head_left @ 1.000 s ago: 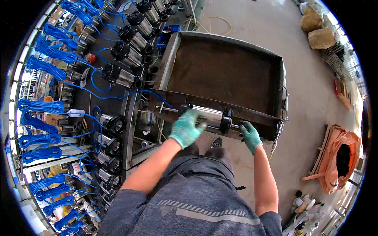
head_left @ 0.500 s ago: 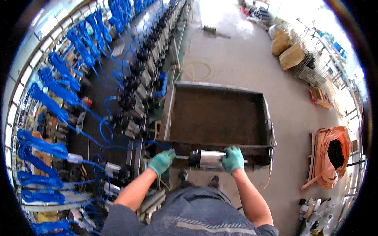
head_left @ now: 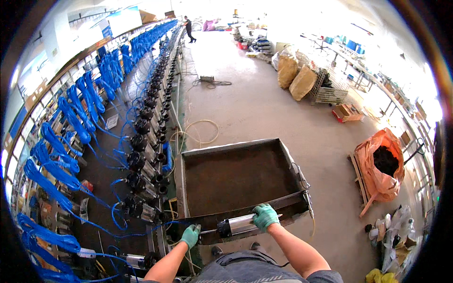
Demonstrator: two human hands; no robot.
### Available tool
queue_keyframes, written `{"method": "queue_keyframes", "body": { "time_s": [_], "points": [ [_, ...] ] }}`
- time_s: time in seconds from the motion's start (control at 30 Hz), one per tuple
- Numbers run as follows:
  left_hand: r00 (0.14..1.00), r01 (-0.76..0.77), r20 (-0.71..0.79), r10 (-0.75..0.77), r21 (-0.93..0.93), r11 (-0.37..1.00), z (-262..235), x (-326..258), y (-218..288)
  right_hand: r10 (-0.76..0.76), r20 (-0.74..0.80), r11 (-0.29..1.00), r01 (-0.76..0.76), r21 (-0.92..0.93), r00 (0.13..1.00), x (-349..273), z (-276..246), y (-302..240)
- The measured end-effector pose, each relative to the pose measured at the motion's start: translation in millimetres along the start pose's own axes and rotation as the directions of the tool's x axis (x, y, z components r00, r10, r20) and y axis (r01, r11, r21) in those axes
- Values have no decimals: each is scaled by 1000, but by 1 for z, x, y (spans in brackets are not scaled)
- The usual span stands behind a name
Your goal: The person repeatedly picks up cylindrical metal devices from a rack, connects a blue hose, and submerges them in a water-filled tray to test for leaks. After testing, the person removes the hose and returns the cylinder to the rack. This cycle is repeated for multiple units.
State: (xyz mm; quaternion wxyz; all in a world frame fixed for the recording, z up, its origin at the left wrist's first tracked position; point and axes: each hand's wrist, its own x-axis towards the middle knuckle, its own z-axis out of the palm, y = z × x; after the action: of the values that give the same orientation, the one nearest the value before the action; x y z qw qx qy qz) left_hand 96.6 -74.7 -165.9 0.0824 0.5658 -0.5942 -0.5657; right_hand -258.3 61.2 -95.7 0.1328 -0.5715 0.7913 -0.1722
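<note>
One silver cylinder (head_left: 241, 225) lies at brown tray's (head_left: 236, 181) 6 o'clock edge; right hand (head_left: 266, 217) wraps its 3 o'clock end, fingers curled over; left hand (head_left: 191, 236) sits half-curled at thin rod (head_left: 208, 231), 9 o'clock, grip unclear.

Workshop floor (head_left: 245, 108) and background.
Open orange sack (head_left: 364, 153) holding dark material (head_left: 386, 159), wooden slats (head_left: 359, 175) at its left; brown bundles (head_left: 302, 84) beside a wire basket (head_left: 330, 96); person (head_left: 188, 28) standing far off.

Both gloves (head_left: 266, 217) are green; the cylinder (head_left: 242, 224) is silver and black; cable coils (head_left: 49, 234) blue; the sack (head_left: 371, 175) orange.
</note>
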Motion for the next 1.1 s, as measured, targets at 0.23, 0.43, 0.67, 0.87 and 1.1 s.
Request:
{"method": "queue_keyframes", "body": {
  "time_s": [0.23, 0.43, 0.67, 0.87, 1.1],
  "points": [
    [641, -697, 365, 675, 644, 314, -26, -20, 4, -29, -15, 1000, 29, -10, 999, -2, 5, 10],
    [966, -81, 246, 86, -27, 996, -28, 6, -12, -40, -35, 999, 40, 10, 999, 4, 8, 6],
    [917, -399, -47, 397, -32, 917, -3, 5, -29, -50, -27, 999, 51, 7, 998, 0, -1, 4],
    [828, -551, 73, 556, 288, 783, -17, -4, -25, -48, 36, 999, 49, -21, 998, -1, -10, -2],
    [987, 149, 81, -136, -184, 972, -4, 1, -1, -36, 21, 999, 36, 4, 999, -1, 0, 5]
  ]
}}
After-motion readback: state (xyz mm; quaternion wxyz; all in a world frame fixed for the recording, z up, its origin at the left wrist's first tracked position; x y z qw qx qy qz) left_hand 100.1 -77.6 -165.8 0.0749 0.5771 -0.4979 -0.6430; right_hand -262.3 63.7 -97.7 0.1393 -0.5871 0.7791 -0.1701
